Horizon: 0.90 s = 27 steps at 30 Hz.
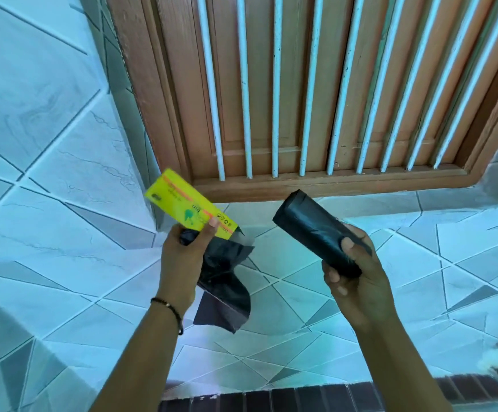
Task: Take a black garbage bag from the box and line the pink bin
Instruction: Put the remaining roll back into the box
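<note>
1. Head view shows the loose black garbage bag (224, 281) hanging crumpled below the left hand (182, 257), whose thumb and curled fingers pinch its top edge together with the yellow box (188, 209).
2. It looks like thin, limp film: very light, soft, with no stiffness of its own, and probably slick. It should be taken at the open hem, not at the crumpled middle, and the two layers rubbed apart there to find the mouth.
3. The box sticks up and away from the left hand's fingertips; it looks like light card and would likely dent if squeezed.
4. The right hand (354, 272) is wrapped round the near end of the roll of black bags (310, 230), fingers curled over it, and the far end points up and inward. The roll looks firmer and heavier than the single bag, well apart from it.
5. Beyond both hands lie pale tiles (301, 307) and a brown wooden grille with white bars (301, 99).
6. No pink bin is in view, so lining has not begun.
</note>
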Each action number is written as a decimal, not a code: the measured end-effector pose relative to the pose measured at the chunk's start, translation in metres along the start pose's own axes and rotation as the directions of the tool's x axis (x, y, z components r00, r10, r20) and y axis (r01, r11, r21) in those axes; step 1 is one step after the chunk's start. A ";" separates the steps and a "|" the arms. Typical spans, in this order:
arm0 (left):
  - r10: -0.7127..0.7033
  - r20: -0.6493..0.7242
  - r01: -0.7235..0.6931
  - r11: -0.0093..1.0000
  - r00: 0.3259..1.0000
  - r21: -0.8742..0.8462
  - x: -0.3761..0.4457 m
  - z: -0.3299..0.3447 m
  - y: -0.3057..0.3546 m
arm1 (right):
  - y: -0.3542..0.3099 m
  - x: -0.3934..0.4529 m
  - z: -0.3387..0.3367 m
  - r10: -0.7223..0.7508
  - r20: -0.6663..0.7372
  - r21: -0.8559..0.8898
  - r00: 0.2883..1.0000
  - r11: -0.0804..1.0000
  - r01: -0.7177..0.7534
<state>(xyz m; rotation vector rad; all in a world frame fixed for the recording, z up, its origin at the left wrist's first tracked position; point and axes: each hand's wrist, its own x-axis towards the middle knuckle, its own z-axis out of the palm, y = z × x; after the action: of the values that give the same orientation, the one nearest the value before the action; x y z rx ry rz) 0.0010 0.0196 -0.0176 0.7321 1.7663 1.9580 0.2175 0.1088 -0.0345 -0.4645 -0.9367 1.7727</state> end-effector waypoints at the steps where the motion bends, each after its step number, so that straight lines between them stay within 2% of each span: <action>1: -0.102 0.022 0.104 0.989 0.995 -0.108 -0.006 -0.006 -0.003 | 0.002 -0.009 0.006 -0.002 -0.001 -0.004 1.000 1.000 0.002; 3: -0.225 0.079 0.237 0.946 0.971 -0.222 -0.019 -0.014 -0.009 | 0.007 -0.024 0.018 -0.004 -0.007 -0.030 1.000 1.000 0.004; 6: -0.339 0.183 0.380 0.880 0.923 -0.286 -0.040 -0.031 -0.015 | 0.014 -0.053 0.035 -0.023 -0.007 -0.097 1.000 0.995 0.022; 10: -0.420 0.278 0.491 0.827 0.864 -0.275 -0.067 -0.051 -0.020 | 0.022 -0.093 0.050 -0.087 -0.028 -0.181 0.996 0.980 0.080; 13: -0.448 0.351 0.558 0.754 0.822 -0.345 -0.086 -0.063 -0.022 | 0.025 -0.121 0.054 -0.142 -0.047 -0.330 0.989 0.936 0.119; 17: -0.408 0.440 0.587 0.686 0.800 -0.430 -0.104 -0.076 -0.021 | 0.030 -0.158 0.059 -0.123 -0.019 -0.494 0.992 0.864 0.097; 21: -0.367 0.479 0.584 0.671 0.797 -0.457 -0.116 -0.082 -0.014 | 0.030 -0.184 0.062 -0.063 0.036 -0.581 0.997 0.811 0.072; 27: -0.366 0.416 0.543 0.689 0.832 -0.480 -0.128 -0.085 -0.017 | 0.017 -0.195 0.060 -0.151 0.003 -0.529 0.989 0.839 0.130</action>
<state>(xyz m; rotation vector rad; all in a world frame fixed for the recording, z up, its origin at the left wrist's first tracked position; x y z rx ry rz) 0.0472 -0.1227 -0.0546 0.2859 0.9472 1.7674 0.2422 -0.0943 -0.0331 -0.7548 -1.4026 1.3502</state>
